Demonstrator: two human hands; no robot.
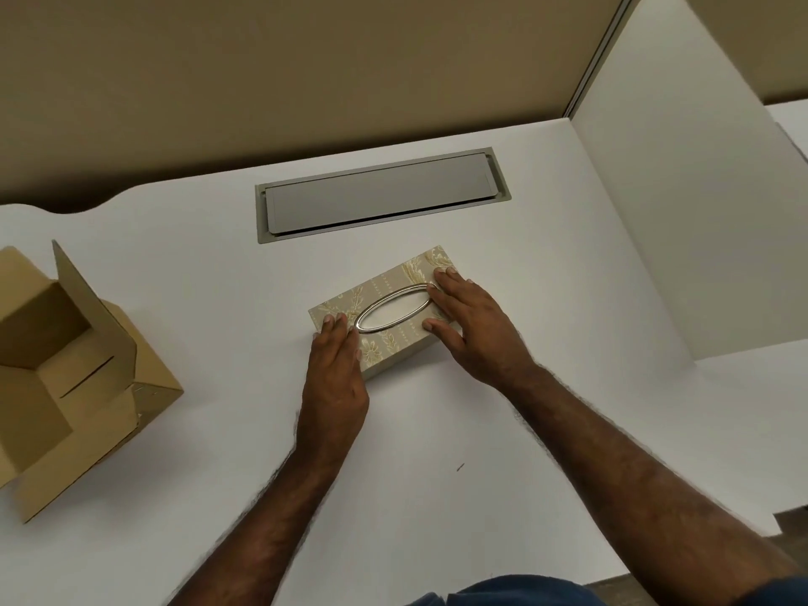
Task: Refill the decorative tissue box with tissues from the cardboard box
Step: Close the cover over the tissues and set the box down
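The decorative tissue box [384, 341] lies flat in the middle of the white desk, beige with a pale floral pattern and a silver oval ring around its slot. No tissue shows in the slot. My left hand [334, 378] rests palm down on the box's near left end, fingers over the top. My right hand [472, 328] presses on the far right end, fingers spread, the thumb at the front edge. An open brown cardboard box [65, 378] stands at the desk's left edge, flaps up; its inside looks brown and no tissues can be seen.
A grey cable hatch [380, 194] is set into the desk [196, 264] behind the tissue box. A tan partition wall runs along the back and a white divider panel [664, 212] stands at the right. A small dark mark [460, 467] lies on the desk near my right forearm.
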